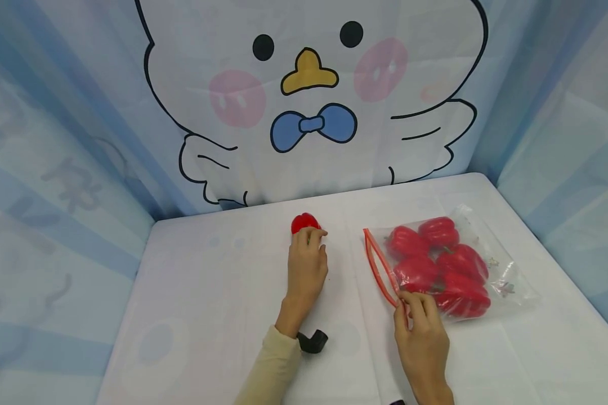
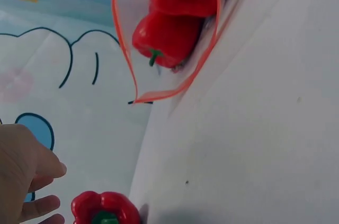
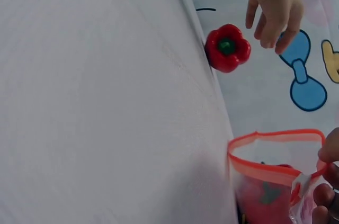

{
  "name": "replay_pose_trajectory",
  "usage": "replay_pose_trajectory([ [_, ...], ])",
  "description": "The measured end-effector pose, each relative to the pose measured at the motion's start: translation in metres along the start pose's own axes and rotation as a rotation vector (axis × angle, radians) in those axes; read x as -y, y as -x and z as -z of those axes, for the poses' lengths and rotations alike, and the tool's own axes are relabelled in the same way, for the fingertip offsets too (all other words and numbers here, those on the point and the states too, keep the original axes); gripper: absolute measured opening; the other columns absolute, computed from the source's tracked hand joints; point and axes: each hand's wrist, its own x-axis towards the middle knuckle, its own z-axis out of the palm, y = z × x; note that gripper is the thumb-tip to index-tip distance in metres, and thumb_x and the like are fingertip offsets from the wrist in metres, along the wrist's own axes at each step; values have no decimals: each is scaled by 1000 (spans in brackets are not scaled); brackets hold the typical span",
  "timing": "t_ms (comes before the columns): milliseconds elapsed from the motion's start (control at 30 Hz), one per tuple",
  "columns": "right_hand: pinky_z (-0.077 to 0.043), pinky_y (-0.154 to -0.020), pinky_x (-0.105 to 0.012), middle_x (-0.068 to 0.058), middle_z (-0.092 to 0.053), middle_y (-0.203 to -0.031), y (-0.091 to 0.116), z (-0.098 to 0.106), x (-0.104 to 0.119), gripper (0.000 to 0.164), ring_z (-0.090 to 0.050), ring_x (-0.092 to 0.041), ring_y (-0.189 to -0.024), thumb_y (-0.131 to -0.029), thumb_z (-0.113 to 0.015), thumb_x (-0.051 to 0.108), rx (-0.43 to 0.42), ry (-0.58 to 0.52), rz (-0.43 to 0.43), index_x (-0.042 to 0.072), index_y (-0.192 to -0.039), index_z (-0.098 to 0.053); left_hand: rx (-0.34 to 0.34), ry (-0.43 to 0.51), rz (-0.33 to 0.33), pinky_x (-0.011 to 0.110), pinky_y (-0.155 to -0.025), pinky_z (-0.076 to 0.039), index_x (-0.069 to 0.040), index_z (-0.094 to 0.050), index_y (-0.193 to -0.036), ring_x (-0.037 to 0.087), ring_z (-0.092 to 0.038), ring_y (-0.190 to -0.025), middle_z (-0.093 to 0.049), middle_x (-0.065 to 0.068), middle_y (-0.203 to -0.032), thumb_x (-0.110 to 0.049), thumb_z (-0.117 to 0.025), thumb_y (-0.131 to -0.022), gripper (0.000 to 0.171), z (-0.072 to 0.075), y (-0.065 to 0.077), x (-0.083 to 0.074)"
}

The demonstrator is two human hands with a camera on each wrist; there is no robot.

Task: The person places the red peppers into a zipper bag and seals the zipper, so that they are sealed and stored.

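Observation:
A single red bell pepper with a green stem sits toward the back of the white table. My left hand reaches over it with loosely bent fingers; the right wrist view shows a gap between those fingers and the pepper. To the right lies a clear plastic zip bag holding several red bell peppers. Its orange-red edge gapes toward the left. At the near corner of that mouth, my right hand pinches the edge between thumb and fingers.
The white table ends at a back edge against a curtain printed with a cartoon bird. More blue-and-white curtain hangs along both sides. A black wrist-worn piece sticks out beside the left sleeve.

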Motion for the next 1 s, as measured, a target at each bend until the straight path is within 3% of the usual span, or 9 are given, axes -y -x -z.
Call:
replay_pose_trajectory([
  [167, -53, -58, -35, -12, -69, -94, 1, 2, 0, 34, -64, -22, -72, -74, -82, -10, 4, 37, 16, 5, -104, -76, -22, -8, 13, 43, -96, -58, -7, -69, -117, 31, -60, -117, -65, 11, -119, -2, -76, -90, 28, 1, -8, 18],
  [333, -56, -64, -46, -14, -69, -94, 0, 5, 2, 39, -69, -31, -81, -71, -84, -13, 42, 85, 55, 2, -106, -74, 20, 15, 29, 49, -99, -54, -7, -67, -124, 34, -53, -128, -61, 14, -131, -7, -76, -91, 34, 1, -13, 29],
  [533, -56, -65, -45, -15, -68, -96, -1, 8, 6, 40, -68, -32, -82, -71, -83, -15, 91, 115, 74, 0, -107, -73, 185, 73, 132, 58, -111, -49, -12, -50, -149, 37, -39, -147, -43, 17, -157, -21, -80, -91, 66, -3, -22, 39],
  [700, -58, -63, -45, -16, -67, -94, 0, 9, 5, 36, -67, -31, -80, -72, -79, -17, 91, 103, 93, -3, -104, -73, 279, 176, 228, 61, -116, -45, -13, -37, -159, 39, -33, -152, -34, 20, -164, -23, -81, -89, 83, -8, -25, 46],
  [833, -59, -61, -47, -18, -66, -92, 0, 10, 5, 35, -66, -33, -78, -70, -77, -19, 65, 93, 118, -5, -102, -72, 314, 260, 276, 58, -114, -47, -13, -37, -157, 38, -33, -151, -32, 20, -164, -18, -82, -89, 81, -13, -26, 51],
  [1000, -58, -60, -47, -18, -65, -91, -1, 11, 4, 31, -65, -32, -77, -73, -75, -18, 37, 93, 118, -5, -101, -72, 301, 311, 314, 56, -113, -49, -16, -42, -151, 38, -38, -149, -35, 18, -160, -14, -82, -90, 73, -18, -28, 57],
])
